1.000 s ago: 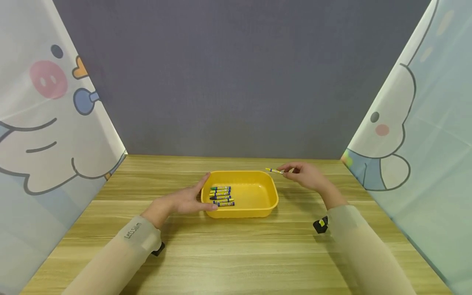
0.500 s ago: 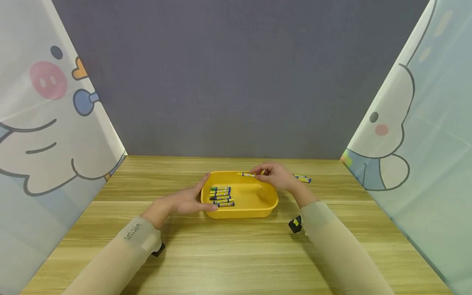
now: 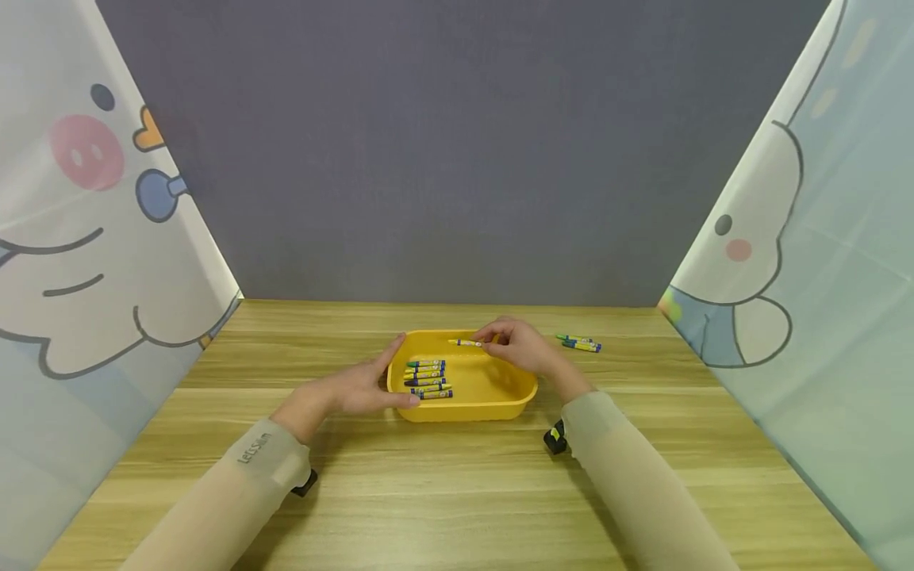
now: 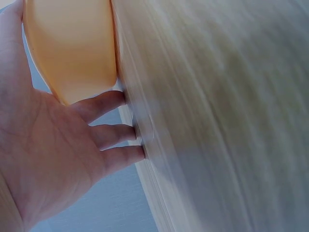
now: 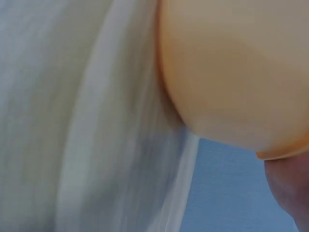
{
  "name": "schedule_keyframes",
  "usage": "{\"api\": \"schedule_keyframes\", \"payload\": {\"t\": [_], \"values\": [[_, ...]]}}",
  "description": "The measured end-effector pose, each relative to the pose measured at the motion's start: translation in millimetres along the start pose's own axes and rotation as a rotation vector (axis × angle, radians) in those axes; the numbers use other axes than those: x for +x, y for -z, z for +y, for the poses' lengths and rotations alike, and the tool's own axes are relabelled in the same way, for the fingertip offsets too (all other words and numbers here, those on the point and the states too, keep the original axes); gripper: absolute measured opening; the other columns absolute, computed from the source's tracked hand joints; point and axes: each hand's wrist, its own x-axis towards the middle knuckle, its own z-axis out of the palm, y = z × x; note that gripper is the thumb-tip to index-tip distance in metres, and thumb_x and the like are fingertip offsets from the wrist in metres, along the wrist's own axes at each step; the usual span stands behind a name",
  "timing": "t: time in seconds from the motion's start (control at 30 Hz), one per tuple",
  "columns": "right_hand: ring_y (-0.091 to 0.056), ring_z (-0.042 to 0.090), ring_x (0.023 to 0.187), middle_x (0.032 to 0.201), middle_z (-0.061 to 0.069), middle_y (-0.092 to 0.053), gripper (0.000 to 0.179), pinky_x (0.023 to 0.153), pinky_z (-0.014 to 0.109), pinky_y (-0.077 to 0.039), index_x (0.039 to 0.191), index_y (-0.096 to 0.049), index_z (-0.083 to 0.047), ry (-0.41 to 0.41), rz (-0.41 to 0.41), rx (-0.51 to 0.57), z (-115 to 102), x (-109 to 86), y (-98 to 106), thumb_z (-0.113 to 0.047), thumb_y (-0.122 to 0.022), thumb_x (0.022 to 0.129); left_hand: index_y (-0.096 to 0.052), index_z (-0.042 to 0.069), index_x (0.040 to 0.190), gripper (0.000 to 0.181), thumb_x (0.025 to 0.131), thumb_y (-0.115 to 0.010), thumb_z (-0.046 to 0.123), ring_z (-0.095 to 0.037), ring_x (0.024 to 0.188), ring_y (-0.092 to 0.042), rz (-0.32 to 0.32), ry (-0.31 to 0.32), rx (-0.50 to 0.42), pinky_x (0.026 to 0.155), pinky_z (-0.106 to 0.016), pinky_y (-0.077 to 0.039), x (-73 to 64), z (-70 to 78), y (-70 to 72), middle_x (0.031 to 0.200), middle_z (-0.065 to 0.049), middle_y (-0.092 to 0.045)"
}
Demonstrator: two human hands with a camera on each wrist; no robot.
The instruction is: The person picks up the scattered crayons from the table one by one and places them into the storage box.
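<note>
My right hand (image 3: 516, 346) pinches a yellow-tipped crayon (image 3: 466, 343) between fingertips and thumb, above the back part of a yellow plastic tray (image 3: 493, 412). The crayon lies level and points left. Against the left end of the tray rests my left hand (image 3: 355, 388), fingers spread and fairly straight, thumb at the front rim. The left wrist view has the left hand (image 4: 63, 150) beside the tray wall (image 4: 72, 53), some fingertips down at the tabletop. Inside the tray, a row of several crayons (image 3: 426, 375) lies at the left. The right wrist view hides the held crayon.
To the right of the tray, several more crayons (image 3: 581, 344) lie on the wooden table (image 3: 443, 492). A dark grey panel (image 3: 443, 159) stands behind the table, and printed cartoon sheets (image 3: 842, 238) hang at both sides.
My right hand has carried the crayon leftward from beyond the tray's right end to over its inside, then slightly lower. Crayons on the right have come into sight. The left hand stays put.
</note>
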Motion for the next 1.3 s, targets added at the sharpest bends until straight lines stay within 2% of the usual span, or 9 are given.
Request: {"api": "schedule_keyframes", "payload": {"t": [0.13, 0.43, 0.53, 0.63, 0.73, 0.83, 0.97, 1.17, 1.3], "values": [[-0.054, 0.017, 0.085, 0.114, 0.005, -0.069, 0.024, 0.078, 0.033, -0.049, 0.127, -0.082, -0.016, 0.015, -0.005, -0.068, -0.8, 1.8, -5.2, -0.012, -0.069, 0.108, 0.018, 0.043, 0.174, 0.128, 0.090, -0.069, 0.084, -0.054, 0.162, -0.032, 0.005, 0.002, 0.013, 0.129, -0.072, -0.029, -0.8, -1.5, 1.0, 0.181, -0.027, -0.019], [-0.059, 0.011, 0.087, 0.110, -0.002, -0.069, 0.023, 0.083, 0.034, -0.052, 0.126, -0.082, -0.021, 0.059, -0.040, -0.330, -4.0, 3.7, -12.7, -0.016, -0.069, 0.107, 0.019, 0.043, 0.173, 0.126, 0.092, -0.069, 0.081, -0.054, 0.163, -0.030, 0.007, -0.002, 0.016, 0.130, -0.072, -0.028, -0.2, -3.1, 1.2, 0.182, -0.026, -0.017], [-0.060, 0.013, 0.085, 0.110, -0.002, -0.069, 0.024, 0.084, 0.036, -0.055, 0.126, -0.082, -0.022, 0.072, -0.051, -0.426, -6.0, 3.9, -14.5, -0.017, -0.068, 0.107, 0.019, 0.043, 0.174, 0.127, 0.091, -0.069, 0.082, -0.054, 0.163, -0.030, 0.007, -0.004, 0.014, 0.130, -0.073, -0.028, -0.2, -2.8, 1.3, 0.182, -0.027, -0.017], [-0.068, 0.016, 0.092, 0.115, -0.002, -0.071, 0.023, 0.086, 0.038, -0.058, 0.125, -0.082, -0.026, 0.076, -0.067, -0.519, -7.4, 4.1, -17.1, -0.021, -0.069, 0.107, 0.020, 0.043, 0.173, 0.127, 0.091, -0.068, 0.084, -0.055, 0.163, -0.030, 0.007, -0.004, 0.016, 0.130, -0.073, -0.028, 0.0, -2.8, 1.3, 0.181, -0.027, -0.017], [-0.073, 0.018, 0.099, 0.120, -0.003, -0.075, 0.021, 0.082, 0.037, -0.060, 0.123, -0.082, -0.031, 0.084, -0.086, -0.618, -7.9, 4.5, -19.9, -0.023, -0.069, 0.108, 0.020, 0.043, 0.173, 0.127, 0.091, -0.067, 0.085, -0.056, 0.162, -0.032, 0.009, -0.006, 0.026, 0.129, -0.073, -0.029, 0.4, -2.8, 1.1, 0.181, -0.028, -0.018], [-0.072, 0.014, 0.096, 0.118, -0.005, -0.076, 0.021, 0.074, 0.035, -0.058, 0.121, -0.081, -0.033, 0.083, -0.104, -0.692, -7.7, 4.8, -22.3, -0.022, -0.070, 0.108, 0.020, 0.042, 0.173, 0.127, 0.091, -0.067, 0.085, -0.056, 0.161, -0.033, 0.012, -0.011, 0.030, 0.129, -0.073, -0.030, 1.2, -2.5, 0.8, 0.180, -0.028, -0.019], [-0.069, 0.012, 0.092, 0.116, -0.006, -0.076, 0.022, 0.073, 0.035, -0.056, 0.122, -0.081, -0.035, 0.071, -0.111, -0.732, -6.2, 5.1, -25.2, -0.022, -0.071, 0.108, 0.020, 0.041, 0.173, 0.127, 0.092, -0.068, 0.082, -0.056, 0.161, -0.032, 0.005, -0.014, 0.022, 0.129, -0.073, -0.029, 1.7, -1.8, 0.6, 0.181, -0.028, -0.017], [-0.075, 0.018, 0.105, 0.126, -0.004, -0.077, 0.021, 0.084, 0.043, -0.062, 0.125, -0.081, -0.033, 0.062, -0.086, -0.739, -5.4, 3.7, -27.5, -0.025, -0.074, 0.107, 0.019, 0.040, 0.174, 0.128, 0.092, -0.069, 0.082, -0.055, 0.161, -0.032, 0.002, -0.014, 0.025, 0.130, -0.072, -0.029, 1.7, -1.1, 0.7, 0.180, -0.030, -0.019], [-0.075, 0.019, 0.106, 0.125, -0.004, -0.077, 0.021, 0.087, 0.044, -0.063, 0.125, -0.082, -0.032, 0.061, -0.071, -0.736, -6.3, 2.6, -27.7, -0.026, -0.076, 0.106, 0.018, 0.038, 0.175, 0.129, 0.091, -0.068, 0.083, -0.055, 0.162, -0.033, 0.004, -0.012, 0.028, 0.130, -0.071, -0.029, 1.6, -0.6, 0.9, 0.179, -0.031, -0.021]]}}
